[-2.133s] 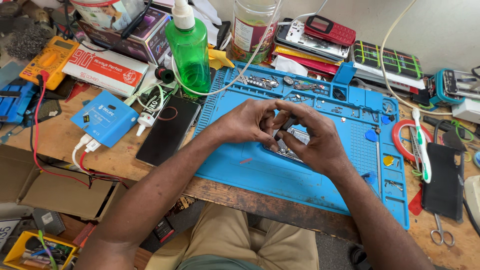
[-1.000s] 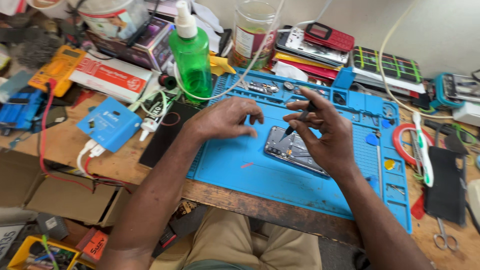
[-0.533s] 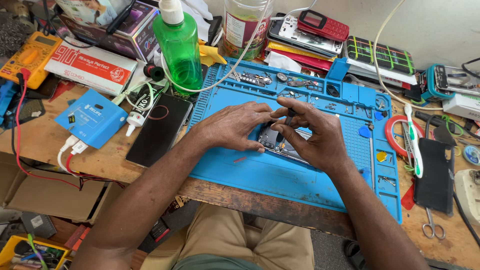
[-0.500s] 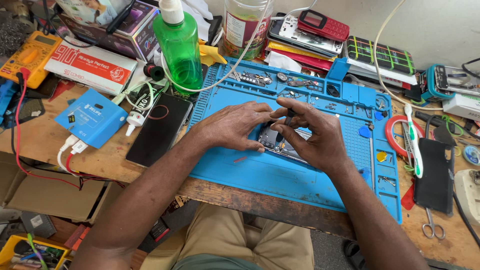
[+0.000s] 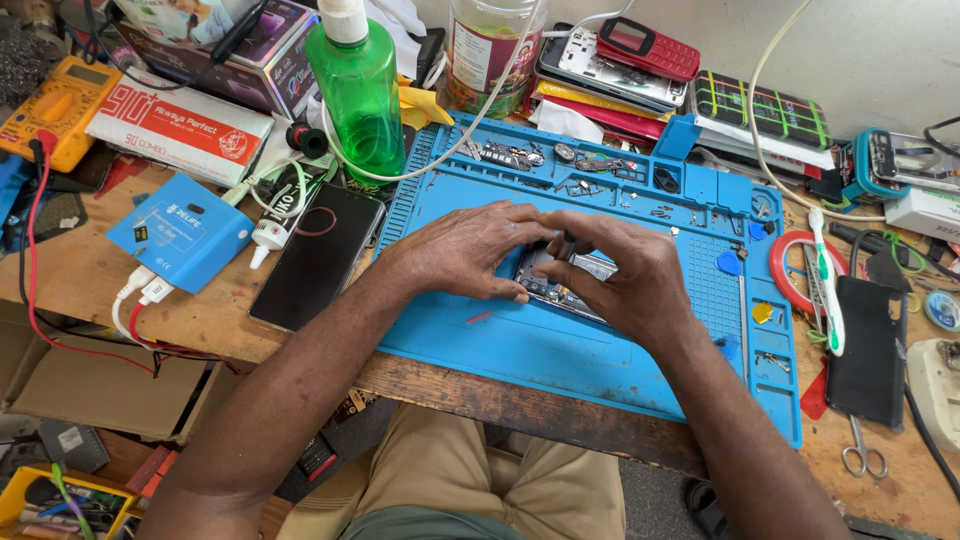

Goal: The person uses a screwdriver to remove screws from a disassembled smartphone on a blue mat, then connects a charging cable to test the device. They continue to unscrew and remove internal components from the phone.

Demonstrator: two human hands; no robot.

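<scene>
Hands on opened phone, blue mat, red-white box

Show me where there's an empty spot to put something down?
The blue mat is bare along its near edge, below the hands and opened phone. Bare wood lies left of the blue box. The back, by the green bottle, and the right side are crowded.

A wooden bench carries a blue work mat, a black phone and scissors.
</scene>
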